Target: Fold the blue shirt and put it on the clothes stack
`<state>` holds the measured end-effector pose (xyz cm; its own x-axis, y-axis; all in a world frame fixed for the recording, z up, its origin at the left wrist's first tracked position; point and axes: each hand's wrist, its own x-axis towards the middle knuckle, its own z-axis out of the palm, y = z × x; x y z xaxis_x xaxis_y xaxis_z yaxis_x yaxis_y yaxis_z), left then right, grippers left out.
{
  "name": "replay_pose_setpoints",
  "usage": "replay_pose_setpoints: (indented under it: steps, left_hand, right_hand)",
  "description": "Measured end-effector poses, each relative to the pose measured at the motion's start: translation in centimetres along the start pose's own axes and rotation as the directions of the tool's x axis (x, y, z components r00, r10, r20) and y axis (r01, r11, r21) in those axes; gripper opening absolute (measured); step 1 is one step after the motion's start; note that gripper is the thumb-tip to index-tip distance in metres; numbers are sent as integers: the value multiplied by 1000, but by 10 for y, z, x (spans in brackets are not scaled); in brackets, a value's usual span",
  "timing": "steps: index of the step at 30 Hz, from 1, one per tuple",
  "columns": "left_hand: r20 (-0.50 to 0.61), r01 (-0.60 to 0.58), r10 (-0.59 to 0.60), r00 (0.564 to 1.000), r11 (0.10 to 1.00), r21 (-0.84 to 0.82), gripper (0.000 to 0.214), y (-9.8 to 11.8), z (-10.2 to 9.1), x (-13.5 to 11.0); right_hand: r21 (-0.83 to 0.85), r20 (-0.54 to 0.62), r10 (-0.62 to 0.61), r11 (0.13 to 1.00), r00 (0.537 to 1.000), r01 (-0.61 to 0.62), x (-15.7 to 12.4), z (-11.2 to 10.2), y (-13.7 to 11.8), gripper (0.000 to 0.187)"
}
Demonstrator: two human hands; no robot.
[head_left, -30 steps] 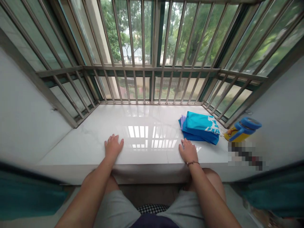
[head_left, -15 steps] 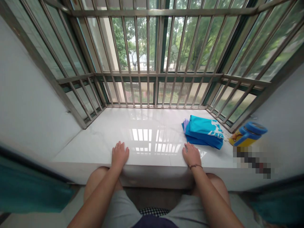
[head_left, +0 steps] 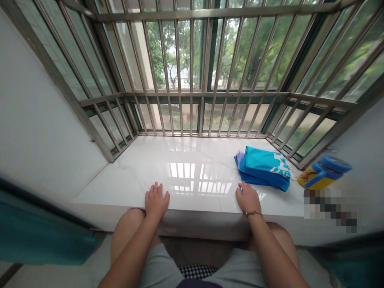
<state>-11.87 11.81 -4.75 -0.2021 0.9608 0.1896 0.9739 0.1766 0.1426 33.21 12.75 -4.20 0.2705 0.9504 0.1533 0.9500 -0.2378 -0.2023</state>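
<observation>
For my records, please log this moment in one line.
left hand: on white sill | right hand: on sill, near blue bundle

Metal window bars [head_left: 192,95], teal curtain [head_left: 42,232]

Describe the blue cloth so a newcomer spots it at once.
Find the white sill under the barred window. Toward its right end, just beyond the right hand, lies the folded blue cloth. Unlike the blue-and-yellow bottle beside it, it is fabric with a white print.
</observation>
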Motion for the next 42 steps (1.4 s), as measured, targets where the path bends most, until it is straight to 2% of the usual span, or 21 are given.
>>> replay_pose_setpoints:
  steps: [8,18,24,34,42]
  left_hand:
    - [-14,-4,4,1000,1000,7,60,-4,7,-1]
    - [-53,0,-1,999,1000,-15,53,-9,16,0]
    - [-53,8,-10,999,999,-36,51,-9,14,0]
    - [-64,11,-12,998,1000,-21,50,-6,10,0]
    - [-137,-21,15,990,999,-41,46,-7,10,-2]
  right_hand:
    - [-31,-1,-32,999,999,32,1,5,4,50]
    - [-27,-55,-75,997,996,74,2,20,17,49]
    - [-26,-82,-78,997,994,77,2,23,18,48]
    - [-25,-53,-60,998,997,59,0,19,14,49]
    - [-4,-153,-108,994,982,109,1,27,19,43]
